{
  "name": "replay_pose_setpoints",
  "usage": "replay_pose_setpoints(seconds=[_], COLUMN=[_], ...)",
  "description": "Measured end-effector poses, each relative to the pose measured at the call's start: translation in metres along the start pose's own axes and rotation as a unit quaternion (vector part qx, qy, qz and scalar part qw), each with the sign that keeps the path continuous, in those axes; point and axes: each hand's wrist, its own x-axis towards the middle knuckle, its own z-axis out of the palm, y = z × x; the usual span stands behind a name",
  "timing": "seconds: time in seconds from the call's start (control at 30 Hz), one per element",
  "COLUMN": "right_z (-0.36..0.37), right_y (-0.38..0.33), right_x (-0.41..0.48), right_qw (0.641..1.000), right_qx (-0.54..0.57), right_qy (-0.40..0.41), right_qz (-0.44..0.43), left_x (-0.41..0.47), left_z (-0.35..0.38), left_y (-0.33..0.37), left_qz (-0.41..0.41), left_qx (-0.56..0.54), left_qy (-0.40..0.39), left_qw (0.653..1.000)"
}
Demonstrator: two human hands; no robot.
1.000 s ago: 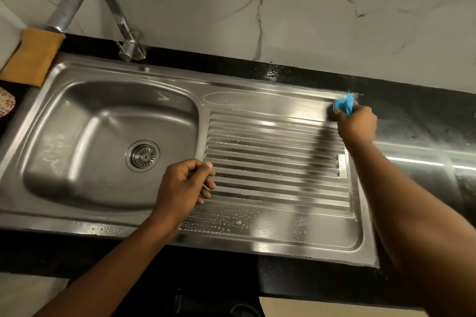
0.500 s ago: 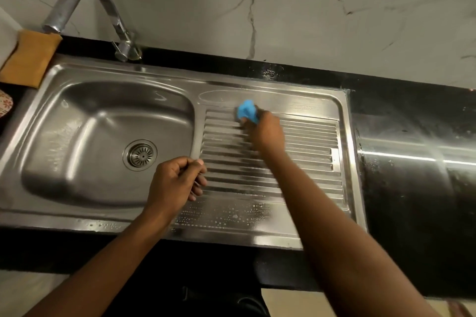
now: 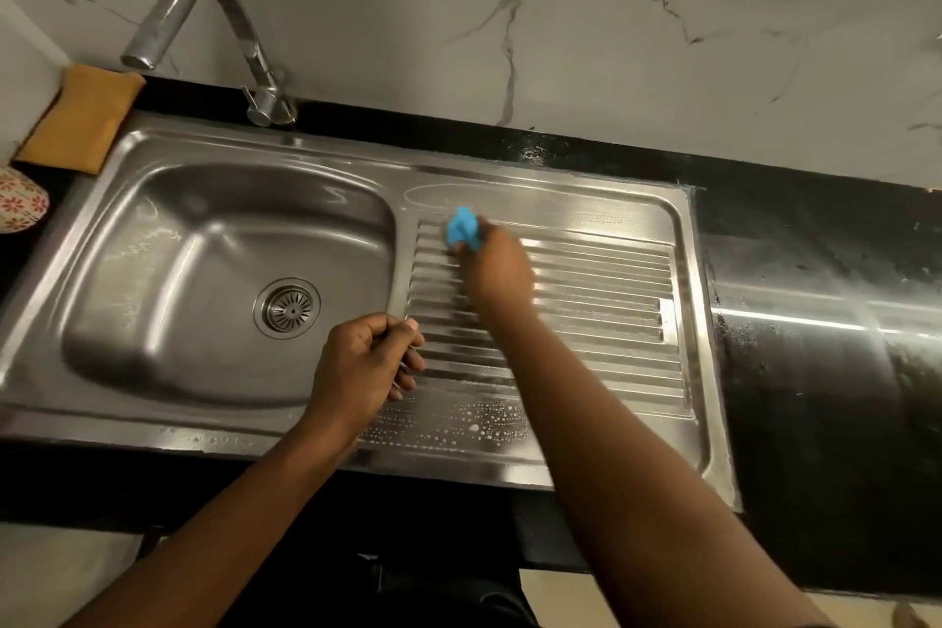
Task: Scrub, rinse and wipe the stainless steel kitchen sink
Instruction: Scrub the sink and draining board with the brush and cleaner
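Observation:
The stainless steel sink [image 3: 219, 403] has a bowl on the left with a round drain [image 3: 288, 307] and a ribbed drainboard [image 3: 601, 301] on the right. My right hand [image 3: 497, 270] grips a blue scrubber [image 3: 463, 229] and presses it on the far left corner of the ribs. My left hand [image 3: 364, 362] hovers with curled fingers over the divide between bowl and drainboard, holding nothing that I can see. Soap bubbles [image 3: 459, 423] dot the flat strip in front of the ribs.
A curved steel tap [image 3: 224, 31] rises behind the bowl. An orange cloth [image 3: 81, 117] lies at the sink's far left corner, with a flower-patterned item [image 3: 20, 204] below it. A wet black counter [image 3: 826, 332] stretches to the right. A marble wall stands behind.
My right hand swept the blue scrubber from the drainboard's far right corner leftward to its far left corner. My left hand stayed where it was.

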Motion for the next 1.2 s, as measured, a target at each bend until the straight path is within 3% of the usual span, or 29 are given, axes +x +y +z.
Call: replay_pose_setpoints(seconds=[0.07, 0.17, 0.37, 0.5, 0.63, 0.9, 1.0, 1.1, 1.2], right_z=[0.018, 0.000, -0.120, -0.139, -0.071, 0.032, 0.026, 0.025, 0.028], right_y=[-0.022, 0.001, 0.135, 0.152, 0.091, -0.034, -0.040, -0.061, -0.089], right_x=[-0.007, -0.010, -0.016, -0.023, -0.027, -0.044, -0.043, -0.056, -0.078], right_qw=[0.998, 0.998, 0.982, 0.965, 0.981, 0.999, 0.990, 0.949, 0.922], right_qx=[-0.037, -0.039, -0.030, -0.021, 0.043, 0.003, 0.095, 0.238, 0.283], right_qy=[-0.031, -0.033, 0.112, 0.154, 0.105, -0.033, -0.084, -0.161, -0.224], right_qz=[-0.036, -0.021, 0.150, 0.211, 0.156, 0.006, 0.062, 0.129, 0.142], left_x=[0.002, 0.004, 0.004, 0.005, 0.005, 0.001, -0.001, -0.006, -0.012], left_z=[-0.002, -0.006, -0.005, -0.011, -0.021, -0.062, -0.079, -0.112, -0.143], left_y=[0.000, -0.002, -0.007, -0.006, -0.006, -0.008, -0.012, -0.018, -0.026], left_qz=[0.002, -0.003, -0.008, 0.000, 0.000, -0.008, -0.016, -0.026, -0.032], left_qx=[0.005, -0.006, -0.007, -0.007, -0.009, -0.023, -0.043, -0.073, -0.085], left_qy=[0.008, 0.011, -0.013, -0.021, -0.021, 0.020, 0.039, 0.071, 0.096], left_qw=[1.000, 1.000, 1.000, 1.000, 1.000, 1.000, 0.998, 0.994, 0.991])
